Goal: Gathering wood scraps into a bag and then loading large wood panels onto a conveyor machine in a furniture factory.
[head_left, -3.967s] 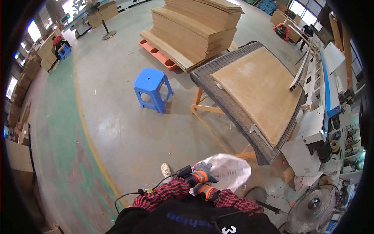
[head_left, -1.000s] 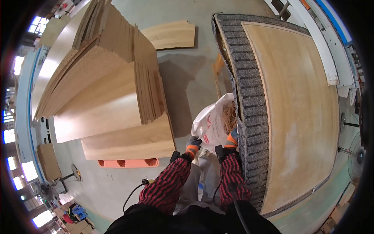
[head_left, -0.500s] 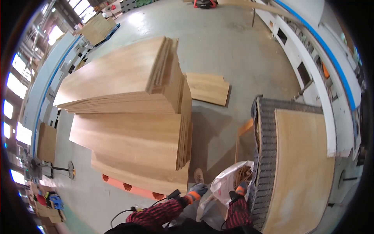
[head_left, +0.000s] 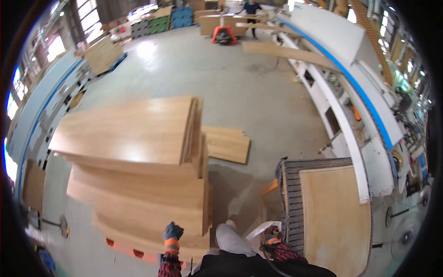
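My left hand, in a grey glove with an orange cuff, hangs in front of the tall stack of wood panels. Its fingers look curled in, and nothing shows in them. At the lower right my right hand, gloved the same way, is beside the white plastic bag of brown scraps. Those fingers are mostly hidden, so its grip cannot be made out. Close to that hand stands a table with a ribbed grey cover and a pale wood board on top.
The panels rest on an orange pallet. Beyond them a loose panel lies on the floor. A long white machine with a blue stripe runs along the right. Far off are a red pallet jack and a person.
The view has tilted up, bringing in more of the far hall. My left hand has moved left, from near the bag to in front of the panels. My right hand remains by the bag.
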### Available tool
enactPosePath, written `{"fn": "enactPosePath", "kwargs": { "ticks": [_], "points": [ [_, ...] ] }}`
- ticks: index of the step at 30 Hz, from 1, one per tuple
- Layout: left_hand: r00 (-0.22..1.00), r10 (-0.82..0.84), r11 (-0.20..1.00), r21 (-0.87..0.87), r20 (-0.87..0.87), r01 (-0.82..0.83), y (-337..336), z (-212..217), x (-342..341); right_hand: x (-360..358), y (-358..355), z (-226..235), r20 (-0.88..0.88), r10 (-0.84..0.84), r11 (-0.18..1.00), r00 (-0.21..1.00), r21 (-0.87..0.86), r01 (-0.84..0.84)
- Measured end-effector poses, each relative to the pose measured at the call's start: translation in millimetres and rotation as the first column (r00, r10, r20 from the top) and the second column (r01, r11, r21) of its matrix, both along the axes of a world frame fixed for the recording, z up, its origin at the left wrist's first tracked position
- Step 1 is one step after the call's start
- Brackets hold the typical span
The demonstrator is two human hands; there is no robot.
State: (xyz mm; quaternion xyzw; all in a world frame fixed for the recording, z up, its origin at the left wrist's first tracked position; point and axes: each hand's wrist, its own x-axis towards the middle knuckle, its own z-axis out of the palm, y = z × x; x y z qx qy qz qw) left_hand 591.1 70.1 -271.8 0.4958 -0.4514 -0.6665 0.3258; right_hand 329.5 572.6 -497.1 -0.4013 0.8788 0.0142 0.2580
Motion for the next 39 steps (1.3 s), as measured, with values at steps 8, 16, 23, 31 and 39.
{"fn": "enactPosePath", "kwargs": {
  "ticks": [8, 16, 23, 31, 39],
  "points": [
    [0.793, 0.193, 0.874, 0.468, -0.578, 0.129, -40, 214, -180, -124, -76, 85, 0.465, 0.144, 0.969, 0.874, 0.112, -0.219],
    [0.833, 0.468, 0.873, 0.006, -0.293, -0.488, -86, 234, -271, -248, -255, 334, 0.040, -0.132, 0.684, 0.990, -0.719, 0.120],
    [0.773, 0.619, 0.739, -0.233, -0.138, -0.633, -126, 170, -249, -333, -235, 324, -0.116, -0.382, 0.655, 0.917, -0.734, 0.180],
    [0.741, 0.657, 0.752, -0.182, 0.137, -0.633, -113, 200, -261, -321, -218, 323, -0.339, -0.224, 0.626, 0.914, -0.769, -0.132],
    [0.789, 0.596, 0.773, -0.157, -0.150, -0.614, -75, 238, -289, -318, -220, 308, -0.390, -0.229, 0.641, 0.892, -0.750, -0.163]
  ]
}}
